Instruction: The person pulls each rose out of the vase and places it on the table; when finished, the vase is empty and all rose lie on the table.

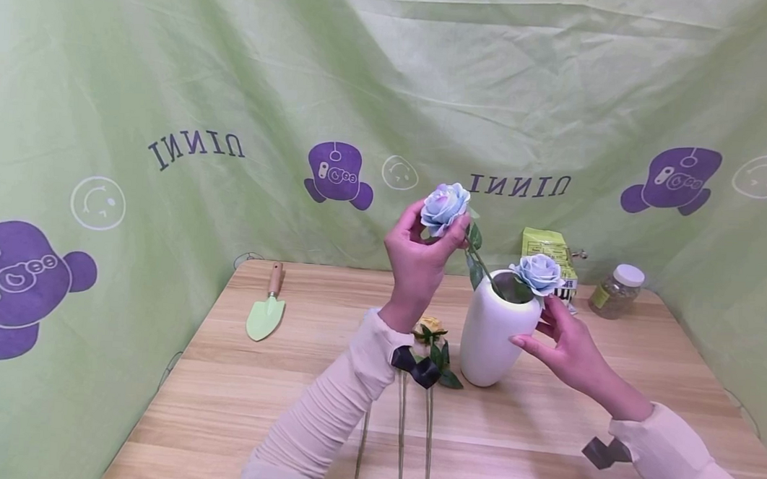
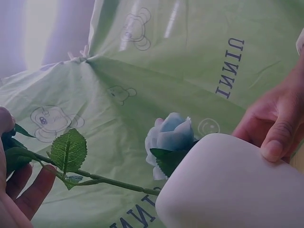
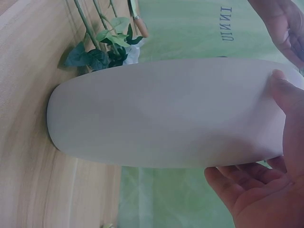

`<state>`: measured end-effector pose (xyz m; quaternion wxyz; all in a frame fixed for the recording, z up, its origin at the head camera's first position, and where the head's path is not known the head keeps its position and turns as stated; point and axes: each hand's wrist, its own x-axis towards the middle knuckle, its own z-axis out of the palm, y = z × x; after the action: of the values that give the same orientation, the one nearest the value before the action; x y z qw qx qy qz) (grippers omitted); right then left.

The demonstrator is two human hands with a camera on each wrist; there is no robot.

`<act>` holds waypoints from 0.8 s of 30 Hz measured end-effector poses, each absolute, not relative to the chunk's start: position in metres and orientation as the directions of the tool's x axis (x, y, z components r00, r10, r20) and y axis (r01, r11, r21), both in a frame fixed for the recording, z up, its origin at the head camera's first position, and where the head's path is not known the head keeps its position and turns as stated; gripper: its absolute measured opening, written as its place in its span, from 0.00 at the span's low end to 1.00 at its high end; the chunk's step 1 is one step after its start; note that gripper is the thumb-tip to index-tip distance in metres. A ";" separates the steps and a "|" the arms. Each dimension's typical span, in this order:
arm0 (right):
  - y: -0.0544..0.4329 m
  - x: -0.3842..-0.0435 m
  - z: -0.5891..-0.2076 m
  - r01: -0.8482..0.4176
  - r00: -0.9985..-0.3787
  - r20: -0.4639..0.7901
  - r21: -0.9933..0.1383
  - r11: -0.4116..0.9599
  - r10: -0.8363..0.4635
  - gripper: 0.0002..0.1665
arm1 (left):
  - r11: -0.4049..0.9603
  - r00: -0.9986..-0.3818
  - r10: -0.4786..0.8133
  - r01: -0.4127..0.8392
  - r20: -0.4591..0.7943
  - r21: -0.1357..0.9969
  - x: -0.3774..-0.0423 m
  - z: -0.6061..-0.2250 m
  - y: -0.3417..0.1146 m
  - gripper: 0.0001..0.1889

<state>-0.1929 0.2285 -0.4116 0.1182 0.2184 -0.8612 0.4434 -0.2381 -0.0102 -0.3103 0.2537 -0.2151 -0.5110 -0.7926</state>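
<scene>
Green curtain (image 1: 392, 66), printed with purple figures, pale smiling faces and mirrored lettering, hung behind the full width of the wood-grain worktop (image 1: 206, 404). Trowel (image 1: 266, 316), pale green blade, wooden handle, lying at the left with the handle toward the curtain. Flower stems (image 1: 402, 428), thin and green, laid on the worktop, partly behind the left sleeve (image 1: 322, 417); near their upper ends, a yellow bloom (image 1: 430, 324) and dark leaves. Left hand (image 1: 416, 259), raised above the worktop; grip pinching the held blue rose (image 1: 445, 208) at its bloom, thumb on one side, fingers on the other. Leafy stem of that rose slanting down to the right, its lower end in the mouth of the vase. Vase (image 1: 492, 339), white, smooth, tall, standing on the worktop right of the yellow bloom. Second blue rose (image 1: 538, 274), its bloom at the right of the vase's rim. Packet (image 1: 545, 241), yellow-green, behind this bloom. Right hand (image 1: 573, 351), grip curled about the vase's right side near the top, thumb against the wall. Jar (image 1: 617, 291), clear, white-lidded, near the far right corner.
</scene>
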 end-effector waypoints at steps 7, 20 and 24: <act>0.228 -0.193 -0.412 -0.484 -0.875 0.404 -0.706 0.517 -0.267 0.44 | -0.381 -0.785 -0.195 0.613 0.588 0.692 -0.238 -0.304 -0.015 0.25; 0.228 -0.192 -0.412 -0.480 -0.877 0.399 -0.709 0.516 -0.268 0.45 | -0.382 -0.777 -0.243 0.626 0.580 0.680 -0.241 -0.301 -0.025 0.21; 0.228 -0.192 -0.412 -0.483 -0.876 0.401 -0.712 0.510 -0.270 0.45 | -0.365 -0.782 -0.253 0.622 0.569 0.693 -0.242 -0.300 -0.027 0.21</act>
<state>-0.1925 0.2279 -0.4123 0.1202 0.2186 -0.8606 0.4440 -0.2423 -0.0273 -0.2997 0.2718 -0.1868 -0.4935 -0.8048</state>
